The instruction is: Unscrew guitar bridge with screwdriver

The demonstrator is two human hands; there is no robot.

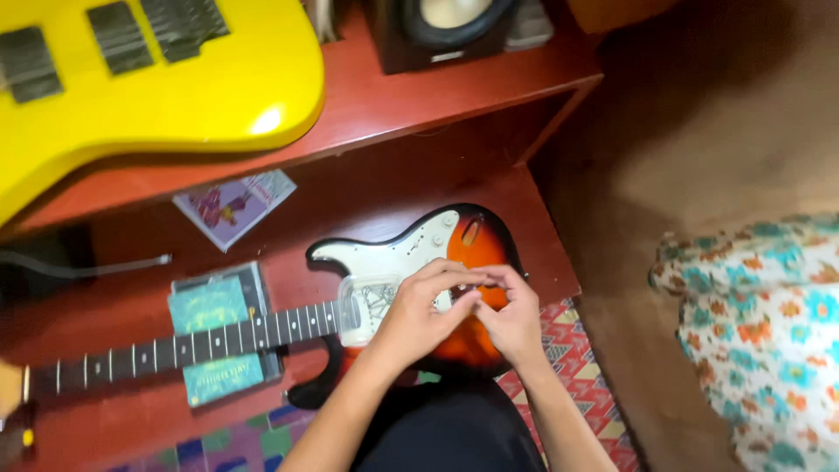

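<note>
Both your hands meet over the sunburst electric guitar [468,253], left hand [419,315] and right hand [511,319] with fingertips pinched together on something too small to tell. It lies across the red shelf [350,197], neck over a cassette case [218,332]; a yellow guitar [175,87] rests above.

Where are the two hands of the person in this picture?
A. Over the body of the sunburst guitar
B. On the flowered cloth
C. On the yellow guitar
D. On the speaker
A: the left hand and right hand meet, fingertips together, over the white pickguard of the sunburst guitar, far from the yellow guitar.
</note>
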